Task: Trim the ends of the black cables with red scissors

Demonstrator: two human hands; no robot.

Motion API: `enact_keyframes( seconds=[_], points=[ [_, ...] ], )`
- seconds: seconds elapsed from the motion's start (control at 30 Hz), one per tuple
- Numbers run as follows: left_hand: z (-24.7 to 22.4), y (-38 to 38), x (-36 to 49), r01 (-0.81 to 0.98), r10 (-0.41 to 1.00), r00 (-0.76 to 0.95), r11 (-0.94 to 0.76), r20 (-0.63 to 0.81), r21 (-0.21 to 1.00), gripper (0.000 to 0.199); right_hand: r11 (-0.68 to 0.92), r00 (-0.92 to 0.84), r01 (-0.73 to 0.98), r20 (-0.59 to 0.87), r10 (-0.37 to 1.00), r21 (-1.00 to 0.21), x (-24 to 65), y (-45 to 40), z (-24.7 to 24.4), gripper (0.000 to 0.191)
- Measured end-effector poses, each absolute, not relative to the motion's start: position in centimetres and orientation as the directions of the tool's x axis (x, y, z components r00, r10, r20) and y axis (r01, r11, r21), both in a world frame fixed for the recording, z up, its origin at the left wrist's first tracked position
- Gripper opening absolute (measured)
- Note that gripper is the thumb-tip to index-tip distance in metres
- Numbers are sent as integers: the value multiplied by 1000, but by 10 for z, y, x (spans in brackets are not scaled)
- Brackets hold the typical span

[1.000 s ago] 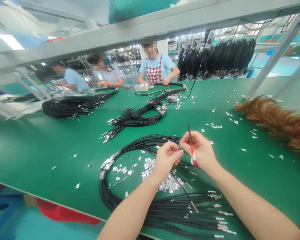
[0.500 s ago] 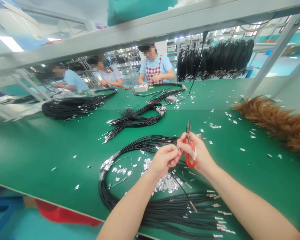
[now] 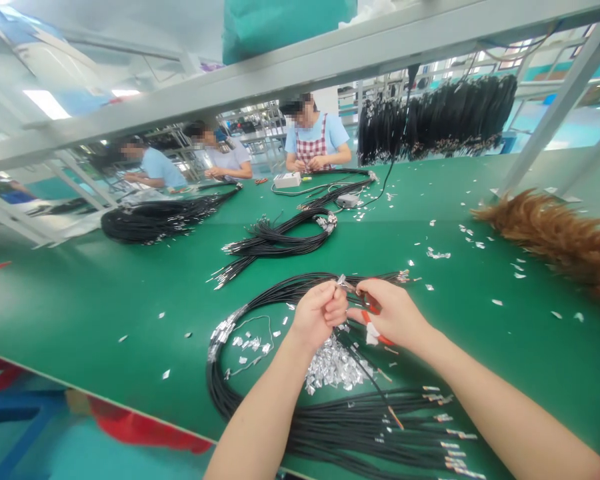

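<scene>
My left hand (image 3: pixel 323 312) is closed on a black cable (image 3: pixel 365 370), whose loose end with coloured wires hangs down to the right. A bit of silvery foil (image 3: pixel 343 281) shows at the top of my left fingers. In my right hand (image 3: pixel 393 310) are red-handled scissors (image 3: pixel 369 325), their blades pointing left to the foil. Whether the blades touch it I cannot tell. Under my hands lies a heap of foil scraps (image 3: pixel 337 373), ringed by a curved bundle of black cables (image 3: pixel 217 383) with foil-wrapped sections and bare-wire ends.
More cable bundles (image 3: pixel 300 243) lie farther back on the green table (image 3: pixel 145 287). A brown feather duster (image 3: pixel 555 243) rests at the right. Scraps are scattered around. A grey shelf beam (image 3: pixel 260 77) crosses above; black cables (image 3: pixel 460 120) hang behind. Several co-workers (image 3: pixel 320 143) sit opposite.
My right hand has swung the scissors from pointing upward to pointing left at the foil by my left fingers. My left hand still grips the cable. The view has shifted slightly.
</scene>
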State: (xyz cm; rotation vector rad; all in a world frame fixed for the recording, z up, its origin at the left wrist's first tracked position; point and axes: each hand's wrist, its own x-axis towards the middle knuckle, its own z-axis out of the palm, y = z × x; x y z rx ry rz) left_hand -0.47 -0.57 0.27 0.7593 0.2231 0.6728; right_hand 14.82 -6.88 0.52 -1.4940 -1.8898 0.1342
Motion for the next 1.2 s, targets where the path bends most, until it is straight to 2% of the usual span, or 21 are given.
enact_keyframes(
  seconds=[0.1,0.33,0.63,0.8,0.9,1.0,1.07,1.13,1.2],
  points=[
    [0,-6,-3,-453,601,799,561,36,693,21,342,-95,825,485,869,-450,147,-69,6,23],
    [-3,-4,-5,-412,539,841,583,47,701,23,331,-99,826,460,882,-457,146,-72,10,22],
    [-6,-4,-5,-396,511,858,583,59,709,25,344,-140,845,452,881,-410,146,-75,17,21],
    [-10,-5,-3,-393,507,859,576,63,717,19,351,-156,832,426,891,-430,145,-77,20,22],
    [-8,-5,-3,-401,508,858,563,80,723,22,359,-158,811,418,894,-462,148,-74,16,21],
    [-2,-3,-6,-482,566,814,538,126,692,25,322,-112,790,394,912,-521,155,-68,9,22],
    [2,-1,-8,-551,627,765,518,147,655,24,264,-8,725,375,927,-637,158,-65,6,22],
    [3,0,-9,-577,652,743,511,150,637,22,235,122,549,355,927,-802,157,-64,7,21],
    [2,-2,-7,-548,630,764,519,139,656,20,260,205,293,326,923,-920,152,-66,12,19]
  ],
)
